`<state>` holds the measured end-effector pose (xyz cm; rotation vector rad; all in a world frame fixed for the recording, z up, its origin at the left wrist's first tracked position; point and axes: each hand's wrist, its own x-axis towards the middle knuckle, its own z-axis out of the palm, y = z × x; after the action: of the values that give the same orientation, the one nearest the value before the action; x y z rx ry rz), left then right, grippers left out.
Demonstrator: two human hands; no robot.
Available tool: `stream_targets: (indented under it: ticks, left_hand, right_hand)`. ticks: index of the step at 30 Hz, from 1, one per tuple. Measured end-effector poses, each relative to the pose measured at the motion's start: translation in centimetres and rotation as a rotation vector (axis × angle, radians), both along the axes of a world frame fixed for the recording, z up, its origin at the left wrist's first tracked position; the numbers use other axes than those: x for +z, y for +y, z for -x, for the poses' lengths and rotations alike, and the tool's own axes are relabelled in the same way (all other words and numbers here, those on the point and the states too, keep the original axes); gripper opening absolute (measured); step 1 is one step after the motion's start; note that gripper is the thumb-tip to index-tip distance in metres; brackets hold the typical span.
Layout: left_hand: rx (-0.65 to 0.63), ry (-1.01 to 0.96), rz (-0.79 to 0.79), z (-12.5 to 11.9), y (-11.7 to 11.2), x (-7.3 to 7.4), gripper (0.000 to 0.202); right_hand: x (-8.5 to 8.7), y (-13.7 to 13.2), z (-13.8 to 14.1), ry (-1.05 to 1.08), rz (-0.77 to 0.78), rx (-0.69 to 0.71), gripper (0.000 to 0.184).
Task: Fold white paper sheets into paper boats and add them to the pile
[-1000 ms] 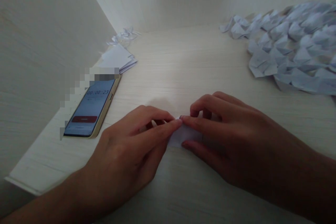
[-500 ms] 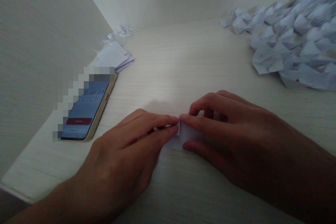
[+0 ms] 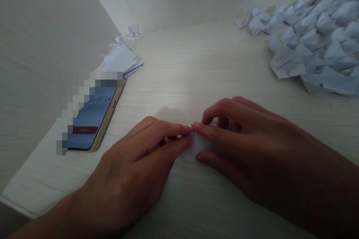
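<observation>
A small piece of folded white paper lies on the table between my hands, mostly covered by fingers. My left hand comes from the left, its fingers close together and their tips pressing the paper's left part. From the other side, my right hand grips the paper: the index fingertip is on its upper edge beside the left fingertips, the thumb lies along the lower edge, and the other fingers curl behind. A crease or flap edge shows near the meeting fingertips.
A phone with a running timer lies at the left, partly pixelated. Behind it are a stack of white paper pieces and thin paper scraps. Many folded paper shapes are heaped at the right. Walls bound the table's back and left.
My left index fingertip and thumb have slid slightly right, covering the small flap edge that showed before. My right hand stays nearly still. The phone timer went from 23 to 24.
</observation>
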<state>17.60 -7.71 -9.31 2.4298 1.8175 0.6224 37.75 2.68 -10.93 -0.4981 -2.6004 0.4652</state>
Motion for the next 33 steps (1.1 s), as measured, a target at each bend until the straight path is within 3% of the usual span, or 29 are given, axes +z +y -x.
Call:
stream_targets:
  ticks: [14, 33]
  left_hand:
    - [0.058, -0.030, 0.006, -0.35, 0.18, -0.11, 0.024]
    - [-0.025, 0.010, -0.020, 0.09, 0.08, -0.31, 0.021]
  right_hand:
    - [-0.34, 0.03, -0.05, 0.001, 0.023, -0.006, 0.014]
    - [-0.45, 0.28, 0.03, -0.015, 0.012, 0.031, 0.019]
